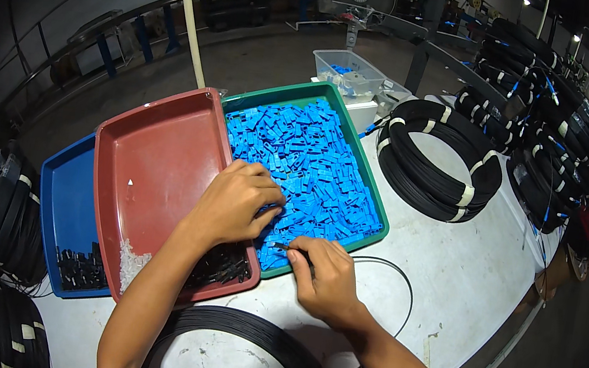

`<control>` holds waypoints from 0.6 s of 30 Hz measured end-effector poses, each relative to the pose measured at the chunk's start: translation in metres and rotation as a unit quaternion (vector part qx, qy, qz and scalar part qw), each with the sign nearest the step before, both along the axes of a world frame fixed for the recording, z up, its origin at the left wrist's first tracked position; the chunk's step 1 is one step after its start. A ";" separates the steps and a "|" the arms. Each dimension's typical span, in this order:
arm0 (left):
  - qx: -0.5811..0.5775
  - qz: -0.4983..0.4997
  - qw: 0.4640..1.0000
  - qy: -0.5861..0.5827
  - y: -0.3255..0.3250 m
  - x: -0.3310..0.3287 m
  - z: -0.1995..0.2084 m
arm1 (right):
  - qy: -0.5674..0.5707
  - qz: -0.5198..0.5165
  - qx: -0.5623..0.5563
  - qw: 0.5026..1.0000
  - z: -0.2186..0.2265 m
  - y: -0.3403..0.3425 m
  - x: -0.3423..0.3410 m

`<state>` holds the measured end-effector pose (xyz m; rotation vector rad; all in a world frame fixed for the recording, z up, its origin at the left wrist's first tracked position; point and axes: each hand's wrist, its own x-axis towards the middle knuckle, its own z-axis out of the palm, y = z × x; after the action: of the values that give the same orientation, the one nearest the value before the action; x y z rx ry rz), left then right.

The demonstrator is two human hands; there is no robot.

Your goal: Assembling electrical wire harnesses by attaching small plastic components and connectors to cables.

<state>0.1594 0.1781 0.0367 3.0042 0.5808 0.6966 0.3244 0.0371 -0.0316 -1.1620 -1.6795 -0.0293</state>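
Observation:
My right hand (pixel 323 272) pinches the end of a thin black cable (pixel 408 294) over the near edge of the green tray (pixel 369 244). A small dark tip of the cable sticks out past the fingers toward the left. Loose blue plastic connector pieces (pixel 312 164) fill the green tray. My left hand (pixel 243 203) is bent over the right rim of the red tray (pixel 151 186), with its curled fingers pointing down at the blue pieces. Its fingertips are mostly hidden, so what they hold cannot be made out.
Clear small pieces (pixel 131 266) and black parts (pixel 219 267) lie in the red tray. A blue tray (pixel 71 190) with black parts is at left. Cable coils lie in front (pixel 245 324), at right (pixel 437 163) and far left (pixel 5 207). A clear bin (pixel 350 79) stands behind.

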 end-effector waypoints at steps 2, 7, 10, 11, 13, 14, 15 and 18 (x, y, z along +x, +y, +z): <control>0.027 -0.008 1.000 0.015 0.006 0.012 -0.002 | -0.006 0.009 0.002 1.000 0.001 -0.001 -0.003; 0.064 0.001 0.998 0.007 0.022 0.036 -0.008 | -0.015 0.012 0.010 1.000 0.003 -0.001 -0.003; 0.053 0.035 0.998 -0.011 0.024 0.041 -0.007 | -0.015 0.003 0.004 1.000 0.003 0.000 -0.001; 0.052 0.033 0.998 -0.011 0.025 0.041 -0.008 | -0.015 0.002 0.003 1.000 0.004 0.000 0.000; 0.044 -0.012 0.998 -0.051 0.028 0.043 -0.012 | -0.013 0.000 -0.004 1.000 0.005 0.000 0.000; 0.045 -0.027 0.997 -0.047 0.031 0.045 -0.016 | -0.013 -0.002 -0.006 1.000 0.004 -0.001 0.001; 0.044 -0.028 0.998 -0.047 0.029 0.046 -0.016 | -0.014 -0.001 -0.007 1.000 0.005 -0.001 0.002; 0.065 0.029 0.996 -0.045 0.025 0.051 -0.019 | -0.013 0.003 -0.009 1.000 0.005 -0.002 0.000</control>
<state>0.2106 0.2030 0.0177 3.0637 0.6455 0.9021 0.3240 0.0354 -0.0268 -1.1740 -1.7095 -0.0257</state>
